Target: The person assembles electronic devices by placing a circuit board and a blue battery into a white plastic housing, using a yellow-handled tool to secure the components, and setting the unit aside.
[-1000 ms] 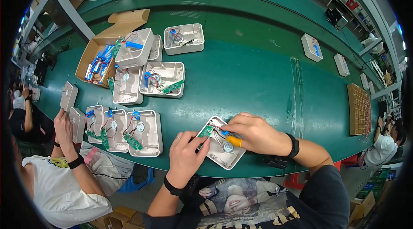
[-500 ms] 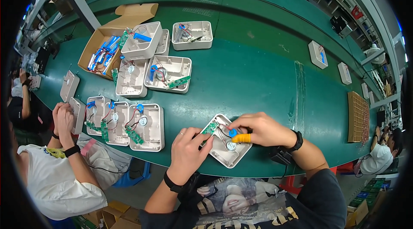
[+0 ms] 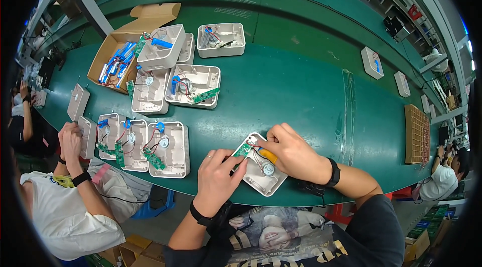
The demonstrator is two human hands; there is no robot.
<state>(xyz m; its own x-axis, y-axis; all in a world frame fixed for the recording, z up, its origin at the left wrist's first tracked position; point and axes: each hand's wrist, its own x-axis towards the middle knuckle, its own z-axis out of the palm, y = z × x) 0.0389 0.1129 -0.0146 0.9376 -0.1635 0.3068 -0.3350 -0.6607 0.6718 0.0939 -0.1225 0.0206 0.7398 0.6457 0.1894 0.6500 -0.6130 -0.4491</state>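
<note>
An off-white plastic casing (image 3: 261, 185) lies open side up at the table's near edge, turned at a slant. Inside it are a green circuit board (image 3: 244, 150) and a round silver speaker (image 3: 267, 168) with thin dark wires. My left hand (image 3: 219, 172) is closed at the casing's left side, thumb and fingertips gripping the circuit board. Above the board's right end, my right hand (image 3: 293, 152) pinches a red wire (image 3: 254, 145); a yellow finger cover (image 3: 268, 155) is on one of its digits. The blue part by this wire is mostly hidden under that hand.
Several casings with boards and wires (image 3: 168, 149) stand to the left, others (image 3: 193, 86) farther back beside a cardboard box (image 3: 103, 58) of blue batteries. A co-worker's hands (image 3: 70, 141) hold a casing at far left. A brown grid tray (image 3: 417, 135) lies at right.
My right hand has moved left and slightly up, bringing its fingertips to the board's right end. The blue part it held is now mostly covered. My left hand stays at the board.
</note>
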